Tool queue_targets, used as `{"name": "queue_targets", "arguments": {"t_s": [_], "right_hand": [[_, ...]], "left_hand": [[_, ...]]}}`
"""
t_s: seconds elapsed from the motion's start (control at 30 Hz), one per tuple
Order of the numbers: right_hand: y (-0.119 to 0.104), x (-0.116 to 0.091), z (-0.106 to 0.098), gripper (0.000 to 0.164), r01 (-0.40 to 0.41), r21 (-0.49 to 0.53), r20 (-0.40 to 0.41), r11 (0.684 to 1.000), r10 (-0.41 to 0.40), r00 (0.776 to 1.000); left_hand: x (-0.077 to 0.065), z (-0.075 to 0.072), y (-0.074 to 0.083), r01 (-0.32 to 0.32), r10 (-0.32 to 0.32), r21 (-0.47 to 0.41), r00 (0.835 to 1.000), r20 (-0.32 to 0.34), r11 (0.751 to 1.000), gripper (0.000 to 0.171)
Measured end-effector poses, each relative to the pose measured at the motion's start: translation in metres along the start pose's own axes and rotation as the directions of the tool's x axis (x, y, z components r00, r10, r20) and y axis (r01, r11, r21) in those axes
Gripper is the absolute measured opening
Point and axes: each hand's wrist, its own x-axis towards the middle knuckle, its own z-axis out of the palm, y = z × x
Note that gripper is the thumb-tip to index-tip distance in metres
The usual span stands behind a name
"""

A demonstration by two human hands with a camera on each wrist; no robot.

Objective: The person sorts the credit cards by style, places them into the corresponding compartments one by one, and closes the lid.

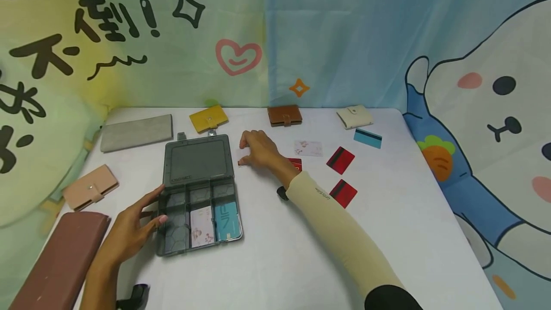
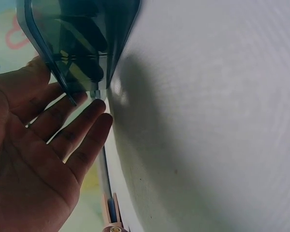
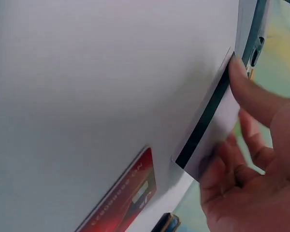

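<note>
Box (image 1: 174, 229): translucent grey, lid folded back; flowered card (image 1: 202, 226) in near middle compartment, blue card (image 1: 227, 221) near right. Striped card (image 3: 209, 124): pale, tilted, in right hand (image 1: 261, 149).

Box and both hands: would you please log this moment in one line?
left hand: touches box | right hand: pinches striped card | box: open, floral card, blue card inside
</note>
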Motion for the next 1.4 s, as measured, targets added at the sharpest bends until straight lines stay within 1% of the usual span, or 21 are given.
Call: {"name": "queue_targets", "arguments": {"t_s": [0.1, 0.2, 0.27, 0.37, 0.43, 0.53, 0.6, 0.67, 0.73, 0.8, 0.87, 1.0, 1.07, 1.13, 1.2, 1.3, 1.4], "right_hand": [[-0.001, -0.003, -0.003, 0.021, -0.004, 0.067, -0.070, 0.998, 0.009, 0.998], [-0.004, -0.010, -0.009, 0.012, 0.002, 0.138, -0.140, 0.990, 0.017, 0.990], [-0.008, -0.016, -0.012, 0.013, 0.023, 0.179, -0.174, 0.984, 0.009, 0.985], [-0.013, -0.028, -0.016, 0.022, 0.068, 0.254, -0.200, 0.965, -0.016, 0.980], [-0.018, -0.038, -0.017, 0.025, 0.107, 0.332, -0.202, 0.937, -0.041, 0.979], [-0.028, -0.056, -0.014, 0.025, 0.147, 0.476, -0.177, 0.867, -0.070, 0.982], [-0.037, -0.069, -0.010, 0.022, 0.152, 0.557, -0.138, 0.817, -0.089, 0.986], [-0.047, -0.081, -0.003, 0.020, 0.138, 0.610, -0.086, 0.780, -0.107, 0.990], [-0.056, -0.092, 0.006, 0.018, 0.123, 0.633, -0.039, 0.765, -0.128, 0.991], [-0.065, -0.100, 0.015, 0.016, 0.115, 0.626, -0.001, 0.771, -0.147, 0.989], [-0.073, -0.105, 0.023, 0.015, 0.122, 0.589, 0.025, 0.799, -0.170, 0.985], [-0.082, -0.112, 0.032, 0.015, 0.178, 0.426, 0.043, 0.887, -0.217, 0.975], [-0.082, -0.113, 0.032, 0.017, 0.203, 0.352, 0.041, 0.914, -0.232, 0.972], [-0.079, -0.112, 0.031, 0.019, 0.222, 0.308, 0.035, 0.925, -0.244, 0.969], [-0.073, -0.108, 0.028, 0.020, 0.216, 0.300, 0.028, 0.929, -0.235, 0.971], [-0.060, -0.101, 0.019, 0.023, 0.178, 0.323, 0.020, 0.929, -0.195, 0.981], [-0.038, -0.091, 0.007, 0.029, 0.114, 0.346, 0.014, 0.931, -0.126, 0.992]], "left_hand": [[0.000, 0.001, 0.000, 0.002, -0.002, 0.004, 1.000, -0.001, 1.000, 0.078], [0.001, 0.001, 0.000, -0.001, 0.001, 0.004, 1.000, -0.005, 1.000, 0.078], [0.001, 0.001, 0.000, -0.003, 0.003, 0.005, 1.000, -0.009, 1.000, 0.078], [0.001, 0.001, 0.000, -0.003, 0.003, 0.003, 1.000, -0.015, 1.000, 0.077], [0.000, 0.001, 0.000, 0.001, -0.001, 0.004, 1.000, -0.014, 1.000, 0.077], [0.000, 0.001, 0.000, 0.004, -0.004, 0.006, 1.000, -0.013, 1.000, 0.078], [0.000, 0.001, 0.000, 0.001, -0.001, 0.009, 1.000, -0.014, 1.000, 0.078], [0.000, 0.001, 0.000, -0.001, 0.001, 0.010, 1.000, -0.016, 1.000, 0.078], [0.000, 0.001, 0.000, -0.002, 0.002, 0.010, 1.000, -0.016, 1.000, 0.078], [0.000, 0.001, -0.001, 0.002, -0.002, 0.010, 1.000, -0.013, 1.000, 0.079], [0.001, 0.001, -0.001, 0.005, -0.005, 0.009, 1.000, -0.013, 1.000, 0.079], [0.001, 0.002, -0.002, 0.011, -0.011, 0.010, 1.000, -0.010, 1.000, 0.079], [0.001, 0.002, -0.002, 0.014, -0.014, 0.010, 1.000, -0.011, 1.000, 0.079], [0.001, 0.002, -0.002, 0.017, -0.017, 0.012, 1.000, -0.009, 1.000, 0.079], [0.000, 0.002, -0.002, 0.018, -0.018, 0.012, 1.000, -0.011, 1.000, 0.079], [0.000, 0.002, -0.002, 0.012, -0.012, 0.007, 1.000, -0.012, 1.000, 0.079], [0.000, 0.002, -0.002, 0.002, -0.002, 0.004, 1.000, -0.013, 1.000, 0.079]]}}
